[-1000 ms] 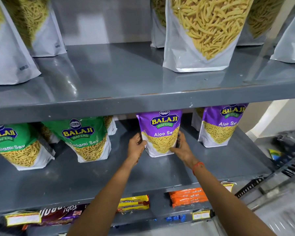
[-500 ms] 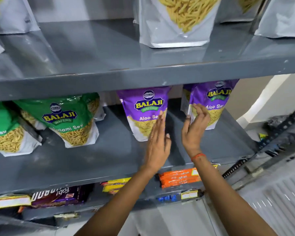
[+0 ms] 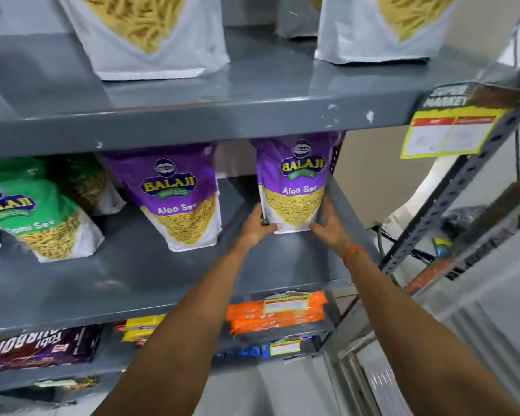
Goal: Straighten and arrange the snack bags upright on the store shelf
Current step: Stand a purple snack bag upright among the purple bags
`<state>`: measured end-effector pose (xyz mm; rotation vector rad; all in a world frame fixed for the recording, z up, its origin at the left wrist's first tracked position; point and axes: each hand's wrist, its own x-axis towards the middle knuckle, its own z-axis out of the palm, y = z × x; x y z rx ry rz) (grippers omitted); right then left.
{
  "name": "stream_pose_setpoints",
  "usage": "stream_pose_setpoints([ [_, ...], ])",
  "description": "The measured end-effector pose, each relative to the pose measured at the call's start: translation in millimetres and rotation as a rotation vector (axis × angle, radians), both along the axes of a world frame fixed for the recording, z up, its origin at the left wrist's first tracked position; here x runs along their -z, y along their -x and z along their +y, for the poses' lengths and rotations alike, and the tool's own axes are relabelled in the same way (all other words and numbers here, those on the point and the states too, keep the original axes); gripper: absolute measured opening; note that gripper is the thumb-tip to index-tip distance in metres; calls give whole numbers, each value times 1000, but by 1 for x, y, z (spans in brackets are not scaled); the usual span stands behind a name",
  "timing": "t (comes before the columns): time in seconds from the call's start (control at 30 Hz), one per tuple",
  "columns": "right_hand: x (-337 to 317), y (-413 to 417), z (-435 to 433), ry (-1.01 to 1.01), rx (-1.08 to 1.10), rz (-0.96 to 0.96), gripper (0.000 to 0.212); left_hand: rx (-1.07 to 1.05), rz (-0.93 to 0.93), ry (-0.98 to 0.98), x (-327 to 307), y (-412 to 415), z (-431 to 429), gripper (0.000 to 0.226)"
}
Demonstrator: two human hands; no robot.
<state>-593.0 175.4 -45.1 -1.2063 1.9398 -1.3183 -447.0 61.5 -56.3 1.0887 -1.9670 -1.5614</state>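
Observation:
A purple Aloo Sev bag (image 3: 293,187) stands upright at the right end of the grey middle shelf (image 3: 150,274). My left hand (image 3: 257,226) grips its lower left corner and my right hand (image 3: 327,226) grips its lower right corner. A second purple Aloo Sev bag (image 3: 179,199) stands to the left, leaning slightly, with no hand on it. Further left a green Balaji bag (image 3: 39,217) tilts on the same shelf, with another green bag (image 3: 84,181) behind it.
Large white bags of yellow sticks (image 3: 150,34) stand on the upper shelf (image 3: 252,115). A yellow price label (image 3: 451,127) hangs at its right end. Orange packets (image 3: 276,313), yellow packets (image 3: 141,325) and a dark biscuit box (image 3: 39,346) fill the shelf below. A perforated upright (image 3: 451,187) borders the right.
Both hands have left the middle purple bag and moved right, closing on the lower corners of the rightmost purple bag. The camera view has shifted right too.

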Motion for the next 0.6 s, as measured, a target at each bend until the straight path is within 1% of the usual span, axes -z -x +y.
stream_pose_setpoints([
  [0.07, 2, 3, 0, 40, -29, -61, 85, -28, 1, -20, -1, -1, 8, 62],
  [0.17, 12, 1, 14, 68, 24, -141, 71, -16, -64, 3, -6, -11, 34, 70],
  [0.23, 22, -4, 35, 75, 46, -168, 63, 7, -102, 27, -2, -22, 56, 63],
  [0.3, 29, -8, 57, 93, 41, -196, 62, 7, -143, 87, 4, -31, 77, 55],
  [0.37, 33, -10, 76, 119, -4, -200, 63, -16, -135, 124, 10, -36, 97, 53],
  [0.47, 36, -13, 94, 124, -25, -208, 62, -14, -85, 102, 13, -40, 115, 53],
  [0.6, 36, -14, 106, 99, -5, -203, 59, 2, -74, 69, 9, -42, 118, 52],
])
